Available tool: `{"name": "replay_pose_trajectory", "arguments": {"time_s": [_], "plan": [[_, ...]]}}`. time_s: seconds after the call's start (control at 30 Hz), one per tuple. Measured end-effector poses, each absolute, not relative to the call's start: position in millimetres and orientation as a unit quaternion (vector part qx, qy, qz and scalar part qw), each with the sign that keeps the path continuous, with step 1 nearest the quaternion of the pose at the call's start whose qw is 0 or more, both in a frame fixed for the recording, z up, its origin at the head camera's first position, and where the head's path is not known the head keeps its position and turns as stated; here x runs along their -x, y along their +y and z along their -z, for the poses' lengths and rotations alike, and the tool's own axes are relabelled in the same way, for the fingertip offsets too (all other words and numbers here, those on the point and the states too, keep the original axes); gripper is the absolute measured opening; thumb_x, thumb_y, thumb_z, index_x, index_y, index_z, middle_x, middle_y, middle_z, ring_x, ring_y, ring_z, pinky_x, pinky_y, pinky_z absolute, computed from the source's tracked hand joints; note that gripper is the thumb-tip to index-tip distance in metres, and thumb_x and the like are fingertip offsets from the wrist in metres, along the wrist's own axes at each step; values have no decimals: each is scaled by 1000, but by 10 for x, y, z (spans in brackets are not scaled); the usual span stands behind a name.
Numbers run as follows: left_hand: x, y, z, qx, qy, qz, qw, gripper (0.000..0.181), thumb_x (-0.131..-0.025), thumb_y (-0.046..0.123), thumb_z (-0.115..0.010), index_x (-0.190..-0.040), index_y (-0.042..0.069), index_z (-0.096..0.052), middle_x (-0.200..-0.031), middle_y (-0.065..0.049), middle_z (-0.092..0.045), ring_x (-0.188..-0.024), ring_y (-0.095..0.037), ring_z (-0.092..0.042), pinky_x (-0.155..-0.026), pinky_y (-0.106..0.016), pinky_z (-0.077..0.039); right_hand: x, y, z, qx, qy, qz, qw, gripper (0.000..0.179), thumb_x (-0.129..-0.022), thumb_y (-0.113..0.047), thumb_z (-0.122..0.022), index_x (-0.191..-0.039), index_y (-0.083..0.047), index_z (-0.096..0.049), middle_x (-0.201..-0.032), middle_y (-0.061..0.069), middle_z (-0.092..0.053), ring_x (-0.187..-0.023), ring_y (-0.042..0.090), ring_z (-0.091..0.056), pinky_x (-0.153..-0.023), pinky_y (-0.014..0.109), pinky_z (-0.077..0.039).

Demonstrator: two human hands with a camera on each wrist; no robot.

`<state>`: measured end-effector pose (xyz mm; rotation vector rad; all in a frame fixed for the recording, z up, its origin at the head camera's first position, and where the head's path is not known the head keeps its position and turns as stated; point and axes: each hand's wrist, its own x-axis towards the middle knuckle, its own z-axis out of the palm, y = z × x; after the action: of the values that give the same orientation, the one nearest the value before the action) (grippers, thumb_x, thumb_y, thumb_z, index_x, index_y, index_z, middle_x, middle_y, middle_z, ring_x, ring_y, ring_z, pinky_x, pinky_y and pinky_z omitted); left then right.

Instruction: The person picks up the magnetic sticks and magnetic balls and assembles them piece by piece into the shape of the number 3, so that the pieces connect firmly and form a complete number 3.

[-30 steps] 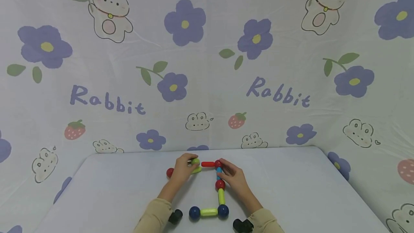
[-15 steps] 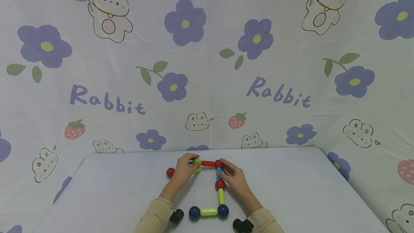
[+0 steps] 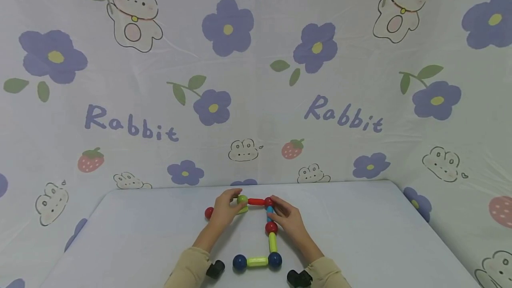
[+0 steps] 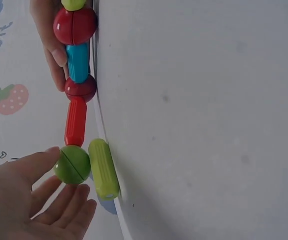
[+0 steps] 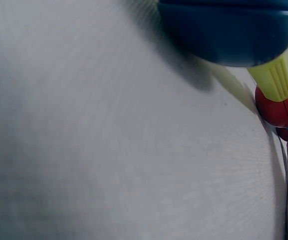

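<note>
My left hand (image 3: 227, 208) pinches a green ball (image 4: 73, 165) between thumb and fingers. That ball touches the end of a red toy rod (image 3: 256, 202). The rod's other end meets the far red ball (image 3: 269, 201). My right hand (image 3: 291, 221) grips about a blue rod (image 4: 77, 62), with a fingertip on the far red ball. From there the chain runs to the nearer red ball (image 3: 271, 228), a yellow-green rod (image 3: 273, 242), a dark blue ball (image 3: 274, 260), another yellow-green rod (image 3: 257, 262) and a second dark blue ball (image 3: 239, 262).
A loose yellow-green rod (image 4: 104, 170) lies beside the green ball, partly behind my left hand in the head view. Left of that hand a separate red ball (image 3: 209, 213) shows. Everything is on a white table (image 3: 360, 234), with a printed cloth (image 3: 256, 79) behind it.
The green ball in my left hand has moved slightly right, and its gap to the red rod has closed; they now touch. My right hand has stayed in place.
</note>
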<state>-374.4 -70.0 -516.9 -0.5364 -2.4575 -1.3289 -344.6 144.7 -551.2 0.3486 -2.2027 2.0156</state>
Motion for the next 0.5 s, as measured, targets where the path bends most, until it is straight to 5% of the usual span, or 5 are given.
{"name": "replay_pose_trajectory", "arguments": {"time_s": [0.27, 0.5], "plan": [[3669, -751, 5193, 170, -849, 475, 155, 43, -70, 0, -74, -107, -10, -56, -102, -23, -56, -92, -34, -56, -79, -41, -46, 3443, 1445, 5490, -107, -735, -666, 64, 53, -78, -5, -69, -127, -4, -48, -132, 8, -44, -121, 20, -38, -91, 23, -35], [3636, -784, 5249, 159, -880, 418, 162, 24, -66, -2, -75, -87, -7, -64, -85, -16, -58, -83, -30, -56, -71, -37, -47, 3264, 1421, 5211, -116, -727, -676, 37, 53, -80, 2, -64, -128, 4, -43, -134, 19, -38, -124, 29, -33, -96, 37, -30]]}}
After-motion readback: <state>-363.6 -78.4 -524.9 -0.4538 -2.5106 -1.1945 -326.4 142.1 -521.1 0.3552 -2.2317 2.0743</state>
